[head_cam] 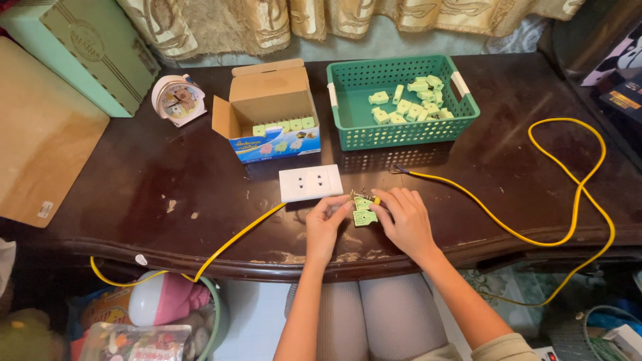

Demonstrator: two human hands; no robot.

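My left hand (326, 224) and my right hand (404, 219) meet at the table's front edge and together hold a small light green plug (364, 209). Metal prongs and a yellow wire end show at the plug's top. A yellow cable (235, 235) runs from under my left hand off the table's front left. A second stretch of yellow cable (567, 175) loops over the right side, its bare end (398, 170) lying just behind my right hand. A white double socket plate (310, 182) lies right behind my left hand.
A green plastic basket (354, 130) at the back holds several green plug parts. Left of it an open cardboard box (273, 100) holds more green plugs. A small round clock (178, 99) and a green box (87, 50) stand at the back left. Curtains hang behind.
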